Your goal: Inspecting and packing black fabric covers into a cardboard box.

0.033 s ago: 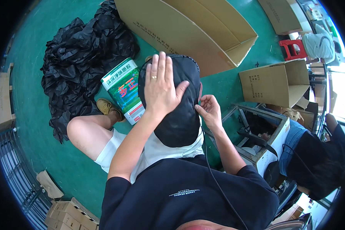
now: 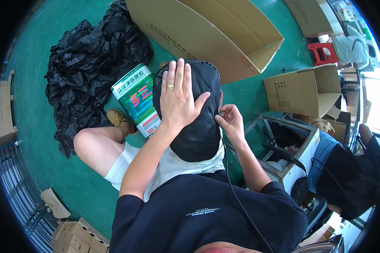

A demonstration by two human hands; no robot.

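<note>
A long oval pad covered in smooth black fabric (image 2: 196, 135) rests over my lap, its far edge puckered. My left hand (image 2: 178, 95) lies flat on the pad's upper left part, fingers stretched out and thumb apart, with a ring on one finger. At the pad's right edge, my right hand (image 2: 230, 120) pinches the rim between thumb and forefinger while its other fingers curl. A strip of pinkish material (image 2: 221, 101) shows along that edge just beyond the right hand. The underside of the pad is hidden.
Left of the pad stands a green and white tin (image 2: 135, 99), with heaped black fabric (image 2: 88, 63) behind it. A big open carton (image 2: 207, 38) lies ahead; a smaller carton (image 2: 302, 90), metal frame (image 2: 302, 156) and another person (image 2: 346, 177) are at right. A cable (image 2: 240, 206) crosses my shirt.
My left hand has slid very slightly toward me and to the right on the pad. The right hand and the pad look unmoved.
</note>
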